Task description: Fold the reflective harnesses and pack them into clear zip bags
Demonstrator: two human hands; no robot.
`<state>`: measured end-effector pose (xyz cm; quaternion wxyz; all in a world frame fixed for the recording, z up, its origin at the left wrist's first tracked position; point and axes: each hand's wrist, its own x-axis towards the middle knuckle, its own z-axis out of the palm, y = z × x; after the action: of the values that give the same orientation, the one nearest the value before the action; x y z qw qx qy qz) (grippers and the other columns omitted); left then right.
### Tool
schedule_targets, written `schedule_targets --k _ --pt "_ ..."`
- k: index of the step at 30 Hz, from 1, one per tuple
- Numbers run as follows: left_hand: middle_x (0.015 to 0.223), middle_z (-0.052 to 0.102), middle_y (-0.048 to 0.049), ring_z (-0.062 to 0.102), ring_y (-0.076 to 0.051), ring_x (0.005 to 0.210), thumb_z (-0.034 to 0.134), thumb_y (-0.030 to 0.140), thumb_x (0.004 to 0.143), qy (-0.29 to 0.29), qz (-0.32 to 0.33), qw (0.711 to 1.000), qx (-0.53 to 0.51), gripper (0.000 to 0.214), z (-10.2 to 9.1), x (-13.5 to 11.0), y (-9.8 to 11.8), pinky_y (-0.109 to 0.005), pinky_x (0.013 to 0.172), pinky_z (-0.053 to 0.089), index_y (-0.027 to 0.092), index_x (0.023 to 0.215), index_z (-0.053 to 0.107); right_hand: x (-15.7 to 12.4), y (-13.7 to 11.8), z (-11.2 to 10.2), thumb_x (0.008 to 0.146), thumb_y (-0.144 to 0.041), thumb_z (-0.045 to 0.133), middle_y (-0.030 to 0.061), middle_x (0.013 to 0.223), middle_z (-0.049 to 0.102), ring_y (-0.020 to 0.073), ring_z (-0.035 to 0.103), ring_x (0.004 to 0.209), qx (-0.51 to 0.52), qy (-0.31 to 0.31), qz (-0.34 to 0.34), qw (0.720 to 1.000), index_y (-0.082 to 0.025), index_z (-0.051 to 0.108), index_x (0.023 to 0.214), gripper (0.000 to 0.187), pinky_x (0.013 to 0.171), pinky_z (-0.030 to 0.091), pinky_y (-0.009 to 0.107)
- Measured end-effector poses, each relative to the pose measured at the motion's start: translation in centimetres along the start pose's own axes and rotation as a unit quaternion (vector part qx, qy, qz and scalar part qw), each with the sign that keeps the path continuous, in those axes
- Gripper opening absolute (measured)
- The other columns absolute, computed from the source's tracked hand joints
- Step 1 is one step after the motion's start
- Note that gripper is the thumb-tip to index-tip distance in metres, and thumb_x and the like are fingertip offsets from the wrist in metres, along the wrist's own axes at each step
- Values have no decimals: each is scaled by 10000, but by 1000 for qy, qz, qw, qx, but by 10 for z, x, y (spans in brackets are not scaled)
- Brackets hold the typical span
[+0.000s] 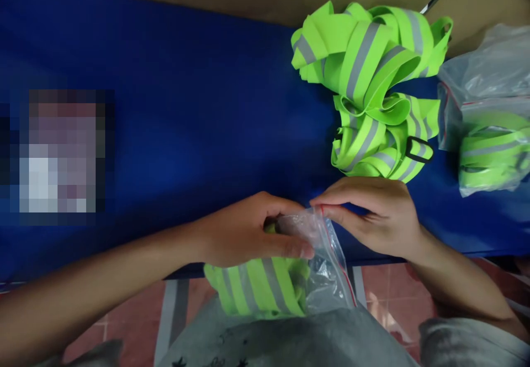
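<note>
My left hand (244, 230) is closed on a folded neon-green strap with grey reflective stripes (259, 287) and on the near side of a clear zip bag (325, 270). The strap sits partly inside the bag, which hangs over the table's front edge above my lap. My right hand (375, 215) pinches the bag's red-lined mouth at its top corner, fingers pressed together. Both hands meet just in front of a pile of the same green reflective straps (372, 85).
A blue cloth (186, 107) covers the table. At the right edge lies another clear bag holding green straps (488, 135). A blurred patch sits at the left. Brown board runs along the back; red floor tiles show below.
</note>
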<state>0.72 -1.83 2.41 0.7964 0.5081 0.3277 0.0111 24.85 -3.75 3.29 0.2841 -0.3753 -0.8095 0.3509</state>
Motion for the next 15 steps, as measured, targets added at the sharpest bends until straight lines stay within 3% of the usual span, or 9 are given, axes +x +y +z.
schedule_targets --k 4,9,10,12,14,15 --pt "806 739 10 618 -140 661 849 471 807 5 17 1000 -8 300 -3 -3 5 -208 545 420 284 1039 811 -6 -1 -4 977 -117 678 34 1023 805 184 766 909 -61 22 -77 995 -254 728 1167 240 782 619 329" --pt "814 750 -15 674 -166 722 759 494 897 30 46 998 -31 280 1 -8 6 -216 596 488 268 1056 802 -8 -1 -7 1077 -234 559 28 1017 761 135 725 838 73 84 66 992 -260 692 1188 176 750 599 292" --pt "823 750 -18 684 -168 740 751 482 910 44 50 997 -33 262 1 -9 6 -217 612 501 261 1042 799 -7 -2 -7 1075 -312 587 35 1030 750 134 720 841 107 68 82 988 -248 676 1215 178 742 595 286" --pt "859 755 -18 696 -157 778 759 438 919 88 69 993 -50 208 2 -10 5 -211 655 524 247 998 786 -5 -2 -6 979 -474 732 51 1073 737 147 715 873 151 -5 89 985 -224 642 1261 388 732 592 276" --pt "880 758 -15 696 -137 789 789 391 905 148 92 982 -79 167 1 -9 3 -199 685 533 229 938 766 -2 -2 -3 860 -500 858 51 1083 738 146 707 874 148 -64 96 982 -210 632 1271 551 733 589 261" --pt "886 763 -16 697 -132 791 804 377 895 178 100 975 -86 164 0 -8 2 -196 693 538 221 916 759 -1 -2 -1 855 -457 872 42 1061 741 135 702 854 141 -74 108 981 -207 638 1257 528 728 586 249"
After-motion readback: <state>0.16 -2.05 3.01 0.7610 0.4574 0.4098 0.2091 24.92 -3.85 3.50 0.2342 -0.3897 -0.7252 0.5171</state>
